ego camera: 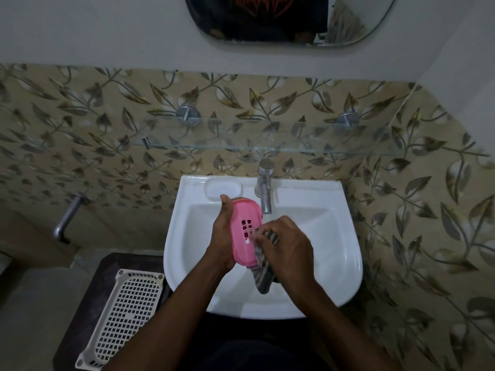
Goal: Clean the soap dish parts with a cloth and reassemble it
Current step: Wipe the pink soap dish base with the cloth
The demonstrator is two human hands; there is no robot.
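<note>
Over a white sink [349, 263], a person's left hand [222, 238] grasps a pink soap dish part [245, 231] by its left edge, holding it upright above the basin, just near of the tap [265, 194]. The right hand [290, 250] clutches a striped cloth [263, 278], pressed to the part's right side beside its square holes. A white plastic basket [128, 317] lies at near left.

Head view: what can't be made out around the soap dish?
- Soap dish: far side hidden by the left hand; near corner by the cloth.
- Cloth: upper part blurred, bunched under the right hand.
- Sink drain: hidden behind both hands.
- Mirror: cut off by the top edge.
</note>
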